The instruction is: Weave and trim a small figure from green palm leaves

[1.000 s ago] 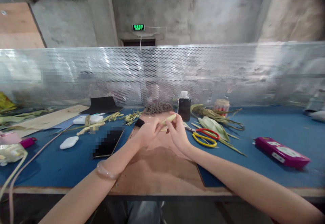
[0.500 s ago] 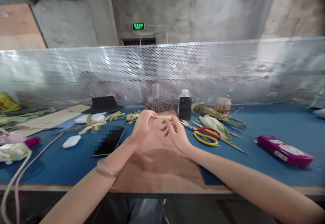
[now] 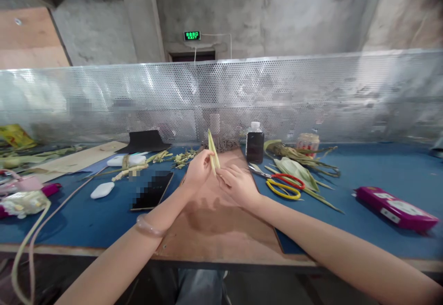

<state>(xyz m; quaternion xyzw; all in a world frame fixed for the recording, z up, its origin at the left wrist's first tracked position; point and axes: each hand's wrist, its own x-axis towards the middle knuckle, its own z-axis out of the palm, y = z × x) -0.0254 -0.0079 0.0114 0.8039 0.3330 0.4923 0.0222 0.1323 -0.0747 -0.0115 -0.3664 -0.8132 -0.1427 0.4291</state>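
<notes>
A pale yellow-green leaf strip (image 3: 213,153), like folded corn husk, stands nearly upright above the brown board (image 3: 221,238), its pointed tip up. My left hand (image 3: 198,172) pinches it along its left side, thumb and fingers closed. The fingers of my right hand (image 3: 239,186) are bent together at the strip's lower end and seem to grip it there; the fingertips are partly hidden. Right of that hand lie scissors (image 3: 284,188) with one red and one yellow handle, beside a broad pale green leaf (image 3: 294,172).
A dark phone (image 3: 154,190) and a white case (image 3: 102,190) lie on the left. Behind the hands are husk scraps (image 3: 185,158), a grey coiled cord (image 3: 224,145) and a bottle (image 3: 255,146). A purple box (image 3: 396,209) lies far right. A perforated metal screen (image 3: 221,95) bounds the back.
The strip has turned from lying level between both hands to standing upright with its tip up. My right hand has dropped to its lower end, and its fingers have drawn together.
</notes>
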